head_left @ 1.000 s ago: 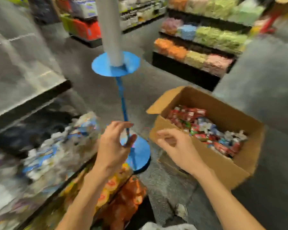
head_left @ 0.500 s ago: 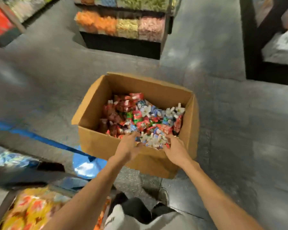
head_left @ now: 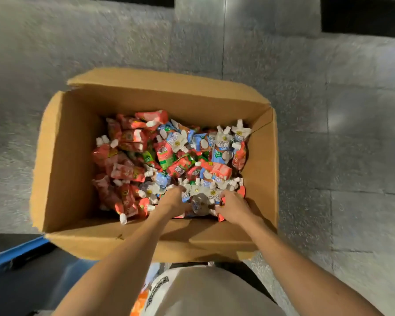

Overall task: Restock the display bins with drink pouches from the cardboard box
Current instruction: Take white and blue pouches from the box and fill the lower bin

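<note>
Reaching into the cardboard box (head_left: 64, 160), both hands work at its near side. The box stands on the grey tiled floor (head_left: 328, 156) with its flaps folded outward and its top open. It holds a loose pile of drink pouches (head_left: 169, 156): red ones lie mostly on the left, while blue and white ones with white caps lie on the right and along the near wall.

Left hand (head_left: 172, 200): back of the hand upward, fingers curled down into the pile, gripping the left side of a bunch of white pouches. The fingertips are hidden among the pouches.

Right hand (head_left: 235, 207): placed just right of the same bunch, fingers curled inward against it, gripping its right side. The two hands are near each other with the bunch held between them, and the bunch sits low inside the box, in contact with the surrounding pile.

Both forearms cross the near wall of the box. A blue bar (head_left: 9, 254) lies at the near left, outside the box.
</note>
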{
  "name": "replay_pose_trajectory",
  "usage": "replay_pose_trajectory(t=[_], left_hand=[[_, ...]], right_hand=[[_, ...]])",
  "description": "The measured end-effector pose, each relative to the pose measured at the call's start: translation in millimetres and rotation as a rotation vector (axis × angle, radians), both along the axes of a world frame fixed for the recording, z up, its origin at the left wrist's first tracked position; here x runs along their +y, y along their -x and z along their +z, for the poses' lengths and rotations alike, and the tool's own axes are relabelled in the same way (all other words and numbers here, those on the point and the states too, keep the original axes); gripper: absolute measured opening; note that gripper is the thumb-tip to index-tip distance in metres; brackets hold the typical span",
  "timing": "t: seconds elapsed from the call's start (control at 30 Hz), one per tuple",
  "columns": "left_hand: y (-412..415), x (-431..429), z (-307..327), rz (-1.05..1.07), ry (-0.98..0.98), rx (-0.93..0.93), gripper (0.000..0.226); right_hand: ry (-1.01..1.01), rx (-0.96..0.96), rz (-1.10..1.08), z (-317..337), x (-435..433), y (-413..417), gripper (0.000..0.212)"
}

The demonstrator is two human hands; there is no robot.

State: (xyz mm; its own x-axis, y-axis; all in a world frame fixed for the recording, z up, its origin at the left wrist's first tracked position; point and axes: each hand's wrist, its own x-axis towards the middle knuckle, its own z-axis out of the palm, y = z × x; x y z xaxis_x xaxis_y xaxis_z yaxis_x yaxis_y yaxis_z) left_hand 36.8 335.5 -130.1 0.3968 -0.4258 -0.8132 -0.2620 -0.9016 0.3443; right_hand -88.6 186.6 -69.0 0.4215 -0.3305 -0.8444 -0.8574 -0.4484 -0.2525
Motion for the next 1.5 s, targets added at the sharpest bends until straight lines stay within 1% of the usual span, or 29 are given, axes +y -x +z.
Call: replay_pose_trajectory(t=[0.07, 0.17, 0.23, 0.27, 0.37, 0.47, 0.53, 0.57, 0.63, 0.67, 0.7, 0.77, 0.87, 0.93, 1.0, 1.07, 1.13, 1.2, 1.27, 1.33, 1.4, 1.5], left_hand=[[0.4, -8.6, -17.7, -0.068, -0.004, 0.072, 0.097], [9.8, -23.9, -39.6, -0.154, 0.002, 0.149, 0.127], [18.5, -33.2, -50.3, -0.26, -0.052, 0.146, 0.136], [24.0, -36.4, -53.7, -0.314, -0.079, 0.126, 0.135], [36.4, -38.7, -55.5, -0.372, -0.096, -0.011, 0.114], [37.6, -35.8, -62.2, -0.397, -0.025, -0.133, 0.103], [29.6, -38.0, -66.5, -0.353, 0.04, -0.135, 0.087], [23.9, -40.3, -68.0, -0.345, 0.057, -0.122, 0.08], [14.4, -44.3, -70.2, -0.398, 0.068, -0.105, 0.07], [11.7, -44.8, -70.6, -0.42, 0.066, -0.099, 0.064], [9.9, -44.8, -70.7, -0.44, 0.06, -0.097, 0.06], [9.4, -43.6, -70.4, -0.474, 0.049, -0.092, 0.056], [11.5, -45.9, -69.6, -0.476, 0.033, -0.096, 0.049], [12.7, -48.8, -71.2, -0.512, 0.05, -0.135, 0.04], [9.1, -46.4, -68.5, -0.434, 0.079, -0.113, 0.031], [1.3, -41.5, -63.4, -0.333, 0.132, -0.066, 0.028], [-11.5, -35.7, -54.8, -0.257, 0.212, -0.037, 0.02], [-27.6, -31.8, -43.5, -0.135, 0.27, -0.001, 0.023], [-45.5, -29.7, -30.7, 0.075, 0.32, 0.081, 0.018], [-62.3, -30.0, -10.6, 0.237, 0.382, 0.156, 0.02], [-73.7, -30.8, 15.7, 0.299, 0.458, 0.216, 0.025], [-80.6, -29.9, 62.9, 0.379, 0.552, 0.264, 0.031]], right_hand=[[0.018, 0.06, -0.051, -18.3, -2.1, -6.5, 0.043], [0.081, 0.148, -0.266, -40.1, -8.0, -10.0, 0.041], [0.126, 0.192, -0.351, -54.6, -10.8, -9.6, 0.045], [0.128, 0.204, -0.365, -61.4, -10.9, -9.4, 0.051], [0.126, 0.241, -0.308, -74.1, -10.5, -10.4, 0.071], [0.172, 0.258, -0.173, -78.7, -10.9, -8.5, 0.082], [0.207, 0.247, -0.007, -77.3, -9.4, -2.3, 0.086], [0.212, 0.238, 0.079, -76.1, -7.6, 1.9, 0.082], [0.199, 0.233, 0.242, -72.8, -3.1, 10.2, 0.074], [0.171, 0.245, 0.322, -70.8, -0.7, 13.2, 0.075], [0.135, 0.261, 0.387, -69.4, 0.4, 14.9, 0.079], [0.082, 0.283, 0.42, -70.2, 0.0, 16.3, 0.083], [0.098, 0.252, 0.423, -75.0, -1.9, 15.7, 0.074], [0.101, 0.23, 0.418, -78.6, -1.4, 18.8, 0.06], [0.089, 0.202, 0.393, -82.6, -0.6, 24.6, 0.042], [0.068, 0.173, 0.37, -84.0, -2.5, 29.4, 0.034], [0.036, 0.15, 0.272, -80.8, -6.9, 27.4, 0.034], [0.004, 0.142, 0.061, -74.7, -14.1, 21.7, 0.027], [-0.031, 0.09, -0.225, -64.2, -21.7, 15.3, 0.026], [-0.11, -0.021, -0.544, -50.0, -25.5, 5.2, 0.021], [-0.162, -0.114, -0.725, -31.9, -27.5, -8.9, 0.017], [-0.306, -0.2, -0.916, -2.7, -29.8, -31.4, 0.023]])
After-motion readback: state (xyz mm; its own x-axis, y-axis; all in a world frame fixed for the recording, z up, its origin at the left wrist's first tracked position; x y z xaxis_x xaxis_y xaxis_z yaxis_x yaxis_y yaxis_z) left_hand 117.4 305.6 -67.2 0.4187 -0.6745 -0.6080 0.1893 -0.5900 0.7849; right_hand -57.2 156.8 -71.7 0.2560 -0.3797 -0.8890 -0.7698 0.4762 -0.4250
